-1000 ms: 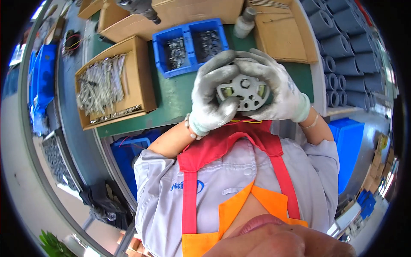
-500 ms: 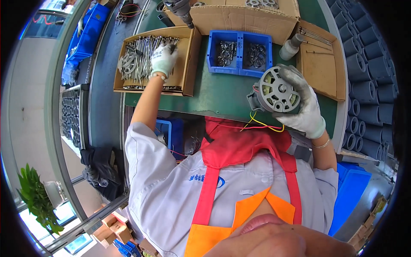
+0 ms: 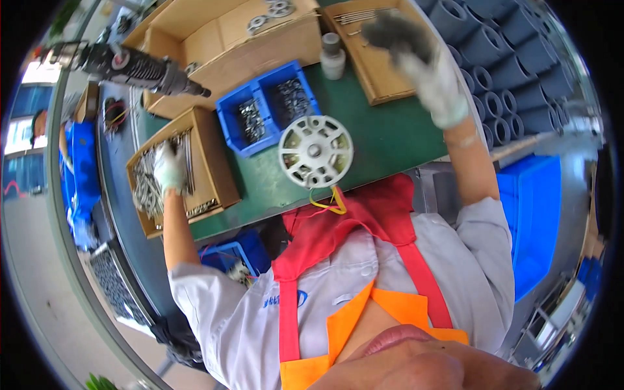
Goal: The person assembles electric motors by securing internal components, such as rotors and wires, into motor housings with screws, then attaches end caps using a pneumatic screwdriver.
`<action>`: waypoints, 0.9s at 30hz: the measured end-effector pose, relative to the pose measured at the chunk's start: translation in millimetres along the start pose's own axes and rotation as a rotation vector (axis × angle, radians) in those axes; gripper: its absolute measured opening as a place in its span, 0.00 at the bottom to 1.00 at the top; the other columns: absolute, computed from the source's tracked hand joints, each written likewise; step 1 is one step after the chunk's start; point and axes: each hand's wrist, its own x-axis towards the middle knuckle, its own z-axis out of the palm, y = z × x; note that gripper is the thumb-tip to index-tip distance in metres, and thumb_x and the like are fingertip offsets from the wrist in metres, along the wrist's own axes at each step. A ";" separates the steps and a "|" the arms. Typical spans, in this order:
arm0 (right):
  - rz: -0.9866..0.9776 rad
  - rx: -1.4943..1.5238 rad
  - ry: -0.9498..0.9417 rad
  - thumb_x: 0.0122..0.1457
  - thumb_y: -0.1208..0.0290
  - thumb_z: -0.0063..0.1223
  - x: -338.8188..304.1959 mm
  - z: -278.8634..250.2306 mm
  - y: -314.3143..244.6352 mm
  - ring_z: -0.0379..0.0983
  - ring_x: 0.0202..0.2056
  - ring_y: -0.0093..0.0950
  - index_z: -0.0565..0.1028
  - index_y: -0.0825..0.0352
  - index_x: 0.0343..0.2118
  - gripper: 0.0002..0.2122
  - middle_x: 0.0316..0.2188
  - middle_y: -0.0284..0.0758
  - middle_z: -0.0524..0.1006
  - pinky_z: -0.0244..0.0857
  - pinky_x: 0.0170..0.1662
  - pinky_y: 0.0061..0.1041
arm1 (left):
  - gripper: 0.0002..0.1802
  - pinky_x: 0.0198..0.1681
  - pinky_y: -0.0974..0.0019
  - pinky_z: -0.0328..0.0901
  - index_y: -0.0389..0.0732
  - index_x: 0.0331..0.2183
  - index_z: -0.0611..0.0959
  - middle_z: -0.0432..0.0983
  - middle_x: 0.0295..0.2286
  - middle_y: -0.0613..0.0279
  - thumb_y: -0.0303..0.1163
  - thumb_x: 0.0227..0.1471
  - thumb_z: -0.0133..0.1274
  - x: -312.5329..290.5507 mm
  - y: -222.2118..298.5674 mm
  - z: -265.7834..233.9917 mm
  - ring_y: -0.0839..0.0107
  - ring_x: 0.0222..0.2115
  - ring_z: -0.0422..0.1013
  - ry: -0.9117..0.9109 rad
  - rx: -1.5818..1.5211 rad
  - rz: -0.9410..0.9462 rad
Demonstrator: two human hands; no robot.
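My left hand (image 3: 169, 170), in a white glove, reaches into a cardboard box (image 3: 224, 188) of long metal bolts (image 3: 148, 185). Its fingertips are among the bolts, so their grip is hidden. My right hand (image 3: 429, 75), gloved with dark grey fingers, hovers over a shallow cardboard tray (image 3: 383, 88) that holds some thin metal rods (image 3: 356, 17). Motion smears its fingers. Between my hands, a round silver motor (image 3: 315, 151) with a slotted end cover rests on the green table, untouched. Yellow wires (image 3: 337, 201) hang from it toward the near edge.
Behind the motor stands a two-part blue bin (image 3: 257, 153) of small metal parts, with a grey-white bottle (image 3: 333, 58) to its right. A power screwdriver (image 3: 140, 70) hangs at upper left before a large cardboard box (image 3: 234, 68). Grey tubes (image 3: 504, 71) are stacked at right.
My right hand has let go of the motor and moved up and right over the tray. The motor now sits on the table. My left hand stays in the bolt box; the view has turned.
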 end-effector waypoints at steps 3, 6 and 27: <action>0.119 -0.279 0.224 0.61 0.71 0.50 38.6 -62.9 69.8 0.74 0.47 0.26 0.70 0.65 0.55 0.19 0.47 0.37 0.77 0.65 0.54 0.29 | 0.11 0.44 0.58 0.67 0.34 0.39 0.79 0.76 0.36 0.49 0.30 0.55 0.52 -35.1 30.6 -48.3 0.57 0.37 0.73 0.315 -0.344 0.136; 0.410 -0.828 0.001 0.63 0.73 0.44 45.8 -108.1 159.2 0.74 0.48 0.29 0.71 0.58 0.56 0.18 0.50 0.35 0.76 0.65 0.55 0.32 | 0.12 0.50 0.57 0.68 0.36 0.44 0.76 0.77 0.42 0.50 0.31 0.61 0.47 -64.9 64.8 -78.5 0.59 0.43 0.74 0.405 -1.060 0.138; 0.122 -0.716 0.272 0.62 0.68 0.51 -33.0 -80.5 26.3 0.78 0.32 0.23 0.74 0.71 0.42 0.11 0.31 0.36 0.80 0.70 0.36 0.22 | 0.14 0.44 0.52 0.73 0.36 0.50 0.70 0.76 0.37 0.43 0.28 0.64 0.41 -76.3 256.9 -163.4 0.51 0.38 0.77 -0.178 -1.902 0.596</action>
